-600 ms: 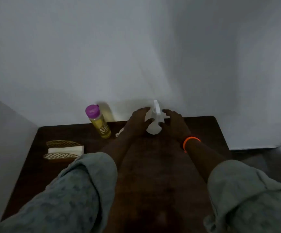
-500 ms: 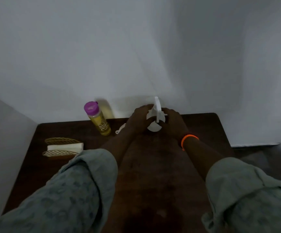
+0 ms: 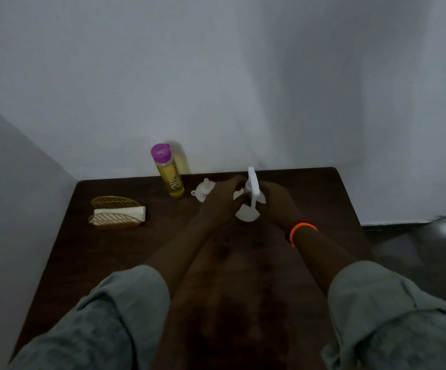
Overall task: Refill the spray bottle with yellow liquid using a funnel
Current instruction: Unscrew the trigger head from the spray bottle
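Spray bottle [image 3: 247,213]: white, small, upright near the far middle of the dark wooden table [image 3: 109,263], white trigger head [image 3: 252,185] sticking up between the hands. Contents can't be made out; body mostly covered by fingers, only the lower front and bits of the shoulders show.

Left to right: gold leaf-pattern holder [image 3: 115,213] on the left side of the table, holds a white folded stack, likely napkins. Clear bottle [image 3: 169,173] with purple cap at the back edge by the wall, upright, yellow liquid nearly up to the cap. White funnel [image 3: 203,192] just right of it, lying on the table, partly hidden by the left hand.

Left hand [image 3: 221,201] has its fingers curled around the spray bottle's left side and neck. Right hand [image 3: 276,202] is wrapped on the right side, fingers curled round it; orange band [image 3: 300,229] on that wrist. Exact finger placement hard to see, scene is dim. Grey-green sleeves [image 3: 115,316] cut off at the bottom edge.
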